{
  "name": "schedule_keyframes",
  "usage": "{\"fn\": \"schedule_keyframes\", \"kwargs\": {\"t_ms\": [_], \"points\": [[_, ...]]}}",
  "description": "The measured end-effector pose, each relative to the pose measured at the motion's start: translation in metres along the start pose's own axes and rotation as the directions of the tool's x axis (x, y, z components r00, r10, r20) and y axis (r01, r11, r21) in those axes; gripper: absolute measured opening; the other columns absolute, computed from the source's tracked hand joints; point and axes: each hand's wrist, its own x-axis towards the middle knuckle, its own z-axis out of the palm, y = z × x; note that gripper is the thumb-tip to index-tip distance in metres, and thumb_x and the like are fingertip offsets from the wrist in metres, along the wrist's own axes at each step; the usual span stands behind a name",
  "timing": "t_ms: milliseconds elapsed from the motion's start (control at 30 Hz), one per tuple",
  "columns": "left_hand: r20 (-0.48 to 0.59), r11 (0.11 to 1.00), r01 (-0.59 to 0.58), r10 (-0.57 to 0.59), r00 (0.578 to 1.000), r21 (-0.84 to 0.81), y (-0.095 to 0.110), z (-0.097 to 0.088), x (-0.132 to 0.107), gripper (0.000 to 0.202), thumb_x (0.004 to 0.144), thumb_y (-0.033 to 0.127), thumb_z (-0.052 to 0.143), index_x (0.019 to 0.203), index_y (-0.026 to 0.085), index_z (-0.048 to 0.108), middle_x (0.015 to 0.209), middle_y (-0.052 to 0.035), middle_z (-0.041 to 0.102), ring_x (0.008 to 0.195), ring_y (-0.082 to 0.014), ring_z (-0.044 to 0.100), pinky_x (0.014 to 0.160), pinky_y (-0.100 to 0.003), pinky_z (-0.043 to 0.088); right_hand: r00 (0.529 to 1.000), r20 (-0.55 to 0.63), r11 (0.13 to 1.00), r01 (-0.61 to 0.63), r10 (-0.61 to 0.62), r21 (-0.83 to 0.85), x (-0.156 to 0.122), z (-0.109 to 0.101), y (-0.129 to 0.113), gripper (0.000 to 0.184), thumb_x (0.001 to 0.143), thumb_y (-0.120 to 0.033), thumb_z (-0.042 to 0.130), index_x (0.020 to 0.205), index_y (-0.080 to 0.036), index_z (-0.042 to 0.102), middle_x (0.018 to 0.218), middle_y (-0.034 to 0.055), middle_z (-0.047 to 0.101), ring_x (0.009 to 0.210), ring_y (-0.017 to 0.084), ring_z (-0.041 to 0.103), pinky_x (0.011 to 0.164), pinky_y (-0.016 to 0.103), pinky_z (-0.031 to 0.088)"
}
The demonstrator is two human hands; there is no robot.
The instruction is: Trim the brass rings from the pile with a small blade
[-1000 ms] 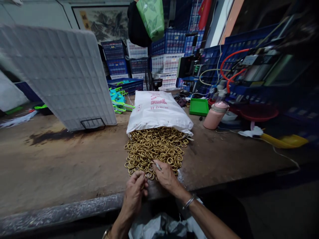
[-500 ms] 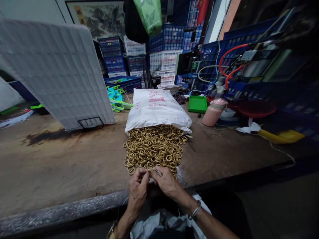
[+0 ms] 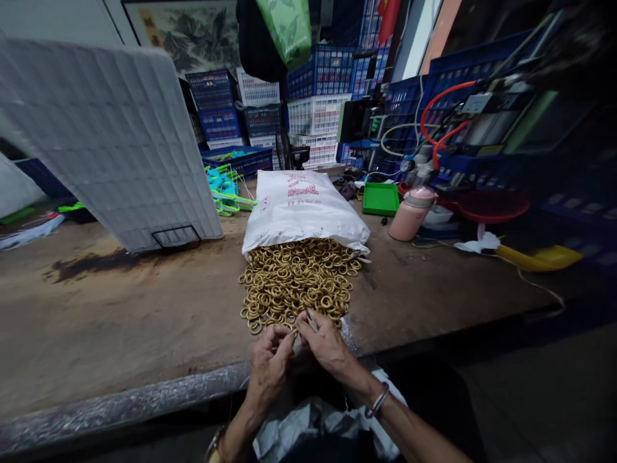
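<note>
A heap of gold-coloured rings (image 3: 296,283) spills out of the mouth of a white printed sack (image 3: 308,209). At the near edge of the heap, my left hand (image 3: 271,361) pinches what looks like one of the rings between thumb and fingers. My right hand (image 3: 328,346) is closed around a thin, pale grey blade-like tool (image 3: 312,321), whose exact kind I cannot make out. The fingertips of both hands meet close together just above the table's front edge, and they partly hide the held ring.
A grey padded board (image 3: 110,148) stands upright on the left of the wooden table (image 3: 144,321). Blue-and-green plastic pieces (image 3: 226,186) lie behind it. To the right are a green tray (image 3: 380,199), a pink bottle (image 3: 412,213) and a yellow scoop (image 3: 540,258). Stacked crates (image 3: 318,119) fill the back.
Both hands have shifted slightly to the right, still pinched together. The tool in my right hand has tilted a little more upright. The view has turned slightly.
</note>
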Motion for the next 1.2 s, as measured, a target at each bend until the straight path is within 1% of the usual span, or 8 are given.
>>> {"fn": "schedule_keyframes", "kwargs": {"t_ms": [133, 333, 433, 633, 767, 933, 1067, 1200], "points": [[0.126, 0.986, 0.136, -0.124, 0.984, -0.097, 0.002, -0.001, -0.003, 0.027, 0.072, 0.043, 0.055, 0.071, 0.017, 0.051, 0.047, 0.0075, 0.043, 0.035, -0.0044, 0.032, 0.036, -0.017, 0.025, 0.999, -0.004, 0.997, -0.048, 0.048, 0.056, -0.001, -0.002, -0.002, 0.021, 0.077, -0.033, 0.043, 0.064, -0.018, 0.046, 0.051, -0.0063, 0.041, 0.049, 0.008, 0.039, 0.051, 0.019, 0.034], [0.179, 0.946, 0.255, -0.221, 0.959, -0.201, 0.005, -0.001, -0.007, 0.03, 0.071, 0.046, 0.056, 0.073, 0.018, 0.048, 0.051, 0.0078, 0.045, 0.035, -0.0029, 0.031, 0.036, -0.016, 0.023, 0.999, 0.032, 1.0, 0.002, -0.001, -0.017, -0.006, 0.0, 0.0, 0.022, 0.077, -0.037, 0.046, 0.069, -0.017, 0.051, 0.059, -0.0042, 0.048, 0.057, 0.009, 0.044, 0.056, 0.02, 0.036], [0.207, 0.941, 0.258, -0.214, 0.955, -0.22, 0.007, -0.001, -0.008, 0.03, 0.072, 0.046, 0.056, 0.069, 0.017, 0.048, 0.05, 0.0079, 0.043, 0.035, -0.0025, 0.031, 0.036, -0.016, 0.022, 0.999, 0.039, 1.0, 0.01, -0.009, -0.023, -0.006, 0.002, 0.003, 0.021, 0.077, -0.036, 0.047, 0.069, -0.016, 0.051, 0.061, -0.0041, 0.048, 0.058, 0.009, 0.044, 0.057, 0.02, 0.036], [0.269, 0.914, 0.28, -0.202, 0.942, -0.294, 0.008, 0.0, -0.009, 0.029, 0.074, 0.044, 0.055, 0.068, 0.016, 0.049, 0.052, 0.0067, 0.044, 0.036, -0.0023, 0.029, 0.036, -0.016, 0.02, 0.993, 0.068, 0.987, -0.101, 0.093, 0.123, -0.008, 0.002, 0.0, 0.019, 0.077, -0.032, 0.045, 0.067, -0.016, 0.048, 0.055, -0.0052, 0.045, 0.051, 0.007, 0.04, 0.051, 0.019, 0.034], [0.267, 0.906, 0.279, -0.198, 0.943, -0.317, 0.006, 0.001, -0.009, 0.032, 0.072, 0.046, 0.057, 0.067, 0.015, 0.049, 0.056, 0.005, 0.047, 0.038, -0.0024, 0.032, 0.038, -0.016, 0.022, 0.993, 0.099, 0.985, -0.085, 0.07, 0.151, -0.008, 0.001, 0.001, 0.024, 0.08, -0.032, 0.039, 0.062, -0.017, 0.046, 0.053, -0.0043, 0.046, 0.051, 0.008, 0.043, 0.053, 0.019, 0.035], [0.19, 0.924, 0.265, -0.218, 0.957, -0.276, 0.003, 0.0, -0.009, 0.03, 0.072, 0.046, 0.057, 0.069, 0.016, 0.048, 0.054, 0.0058, 0.047, 0.039, -0.003, 0.034, 0.038, -0.015, 0.024, 1.0, -0.003, 0.99, -0.013, 0.013, -0.139, -0.009, -0.001, 0.009, 0.023, 0.082, -0.028, 0.037, 0.064, -0.018, 0.047, 0.056, -0.0034, 0.048, 0.053, 0.009, 0.043, 0.053, 0.02, 0.032], [0.148, 0.941, 0.243, -0.212, 0.966, -0.235, 0.002, 0.0, -0.008, 0.032, 0.069, 0.048, 0.058, 0.07, 0.017, 0.048, 0.051, 0.0068, 0.045, 0.037, -0.0035, 0.034, 0.038, -0.016, 0.025, 0.99, 0.119, 0.883, 0.127, -0.081, -0.452, -0.016, -0.002, 0.016, 0.012, 0.074, -0.013, 0.04, 0.072, -0.018, 0.05, 0.062, -0.0014, 0.053, 0.057, 0.01, 0.045, 0.055, 0.02, 0.028], [0.106, 0.963, 0.196, -0.178, 0.978, -0.186, 0.001, 0.001, -0.008, 0.033, 0.066, 0.048, 0.06, 0.073, 0.017, 0.05, 0.05, 0.0067, 0.046, 0.037, -0.0044, 0.036, 0.038, -0.016, 0.027, 0.976, 0.196, 0.741, 0.199, -0.093, -0.641, -0.023, 0.0, 0.021, 0.023, 0.065, -0.007, 0.041, 0.083, -0.019, 0.05, 0.071, 0.0019, 0.058, 0.066, 0.014, 0.049, 0.059, 0.023, 0.027]]}}
